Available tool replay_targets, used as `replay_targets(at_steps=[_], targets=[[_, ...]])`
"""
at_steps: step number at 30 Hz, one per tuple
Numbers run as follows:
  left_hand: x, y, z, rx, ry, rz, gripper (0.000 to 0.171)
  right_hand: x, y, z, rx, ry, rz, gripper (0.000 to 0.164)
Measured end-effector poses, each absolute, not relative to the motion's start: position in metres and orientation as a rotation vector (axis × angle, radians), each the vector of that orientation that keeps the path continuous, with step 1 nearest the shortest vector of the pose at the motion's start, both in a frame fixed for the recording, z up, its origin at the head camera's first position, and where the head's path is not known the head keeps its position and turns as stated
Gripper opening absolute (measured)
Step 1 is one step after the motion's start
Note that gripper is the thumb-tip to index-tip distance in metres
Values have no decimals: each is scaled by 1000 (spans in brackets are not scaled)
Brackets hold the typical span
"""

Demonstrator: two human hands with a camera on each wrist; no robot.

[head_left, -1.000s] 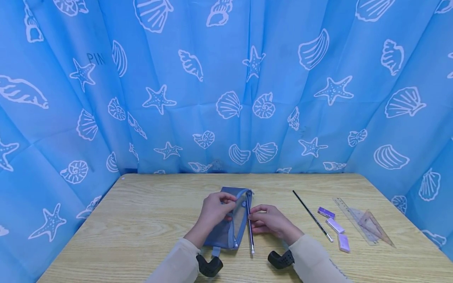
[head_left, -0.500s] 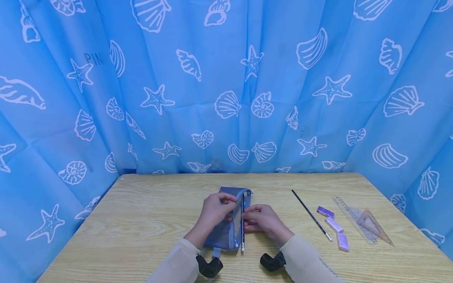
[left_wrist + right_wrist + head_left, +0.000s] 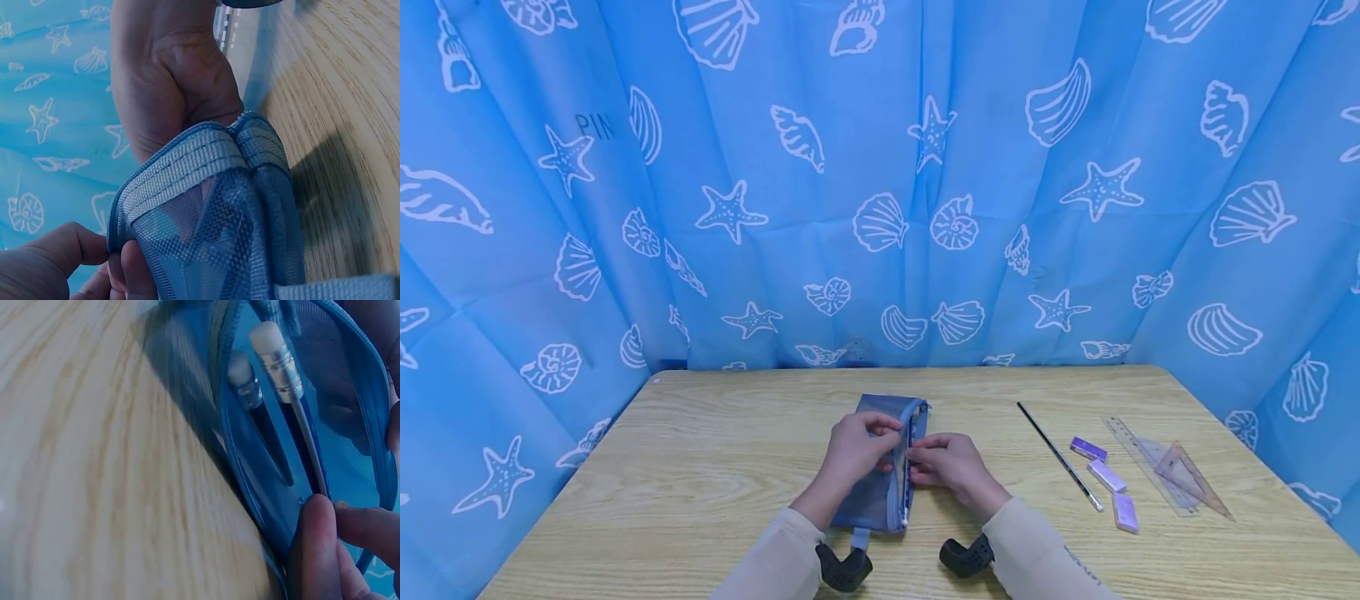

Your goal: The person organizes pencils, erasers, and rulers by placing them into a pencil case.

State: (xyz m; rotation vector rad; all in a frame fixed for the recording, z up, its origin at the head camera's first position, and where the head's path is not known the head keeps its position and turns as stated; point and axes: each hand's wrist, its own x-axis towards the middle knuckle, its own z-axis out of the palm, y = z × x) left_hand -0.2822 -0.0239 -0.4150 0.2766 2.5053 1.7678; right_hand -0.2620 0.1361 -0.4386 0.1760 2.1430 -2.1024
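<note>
A blue mesh pencil case (image 3: 867, 502) lies on the table, its zipped mouth spread. My left hand (image 3: 855, 446) pinches one edge of that mouth between thumb and fingers, as the left wrist view also shows. With thumb and index finger, my right hand (image 3: 957, 468) pinches a dark pencil (image 3: 287, 381) lengthwise in the case's opening. Its white eraser end points toward the near end of the case. Beside it, deeper inside, lies a second pencil (image 3: 249, 394), also with a white eraser and metal band. The far part of the held pencil is hidden behind the right fingers.
To the right on the wooden table (image 3: 737, 417) lies another dark pencil (image 3: 1060, 457). Past it are a purple eraser (image 3: 1088, 449), two paler erasers, a clear ruler (image 3: 1142, 458) and a set square (image 3: 1195, 483). A blue shell-print curtain (image 3: 820, 250) hangs behind.
My right hand has moved left with the pencil, from beside the case into its opening. My left hand stays at the edge of the case.
</note>
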Motion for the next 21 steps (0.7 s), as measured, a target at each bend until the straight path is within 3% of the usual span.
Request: replay_targets(at_steps=[21], targets=[[-283,-26,-413,264,2490,1802,23,-263,144,-431,215,2270,-2116,17]])
